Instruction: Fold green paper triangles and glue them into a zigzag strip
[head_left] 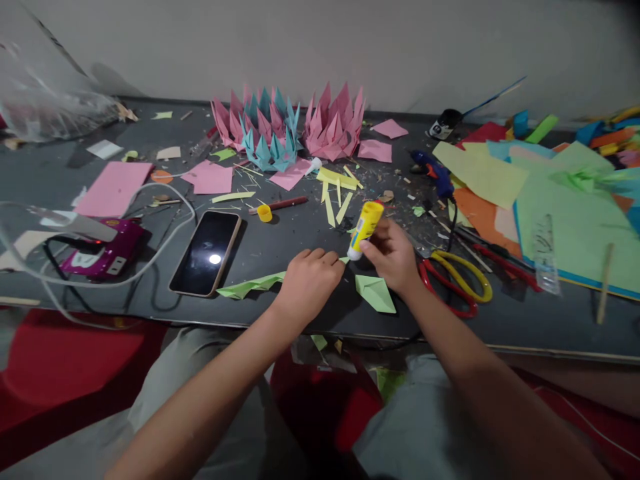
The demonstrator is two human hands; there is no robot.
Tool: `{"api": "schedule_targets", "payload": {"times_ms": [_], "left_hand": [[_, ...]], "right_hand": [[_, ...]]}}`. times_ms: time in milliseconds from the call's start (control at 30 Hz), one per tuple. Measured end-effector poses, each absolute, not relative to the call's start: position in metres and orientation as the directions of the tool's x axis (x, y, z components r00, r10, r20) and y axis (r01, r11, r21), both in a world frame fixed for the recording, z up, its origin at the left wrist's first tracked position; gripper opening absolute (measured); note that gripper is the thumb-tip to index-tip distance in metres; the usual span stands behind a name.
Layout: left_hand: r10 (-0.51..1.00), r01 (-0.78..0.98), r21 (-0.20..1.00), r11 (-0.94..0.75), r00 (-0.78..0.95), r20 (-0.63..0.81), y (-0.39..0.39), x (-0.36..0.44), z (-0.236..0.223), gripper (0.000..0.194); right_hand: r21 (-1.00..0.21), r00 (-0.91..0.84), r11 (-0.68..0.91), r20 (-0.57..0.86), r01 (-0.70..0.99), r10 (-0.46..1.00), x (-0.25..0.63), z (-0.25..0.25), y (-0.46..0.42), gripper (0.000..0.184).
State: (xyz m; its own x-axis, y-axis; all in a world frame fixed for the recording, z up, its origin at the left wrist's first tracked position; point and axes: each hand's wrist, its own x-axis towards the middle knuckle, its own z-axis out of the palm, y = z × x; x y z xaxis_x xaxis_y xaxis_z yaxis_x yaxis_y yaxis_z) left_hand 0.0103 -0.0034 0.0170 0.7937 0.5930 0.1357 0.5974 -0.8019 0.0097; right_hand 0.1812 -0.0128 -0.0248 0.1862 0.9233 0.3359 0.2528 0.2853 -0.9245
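Note:
My right hand [397, 259] grips a yellow glue stick [367, 228], tilted with its lower end down at a small green paper tip. That tip sticks out from under my left hand [313, 283], whose fingers are closed on a strip of folded light green paper [250, 285]. The strip runs out to the left along the table; its middle is hidden by my hand. Just below the glue stick lies a separate folded green paper piece [376, 294]. The yellow glue cap [265, 213] rests on the table, left of my hands.
A phone [206, 253] lies left, near a purple power socket [107, 250] with white cables. Pink and blue folded-paper crowns [270, 127] stand at the back. Scissors [457, 283], a glue gun [435, 172] and coloured sheets [565, 207] lie right. Paper scraps litter the table.

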Motion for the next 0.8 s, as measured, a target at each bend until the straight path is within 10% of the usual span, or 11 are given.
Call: {"api": "schedule_targets", "payload": {"times_ms": [600,800], "left_hand": [[0.637,0.630,0.091,-0.771,0.758,0.141,-0.019,0.005,0.008,0.013],[0.638,0.632,0.092,-0.770,0.756,0.149,-0.020,0.004,0.007,0.012]], "right_hand": [[-0.675,-0.186,0.400,0.369,0.620,0.911,0.185,-0.027,-0.013,0.028],[-0.803,0.032,0.311,0.379,0.509,0.925,0.185,-0.026,-0.014,0.026]]}}
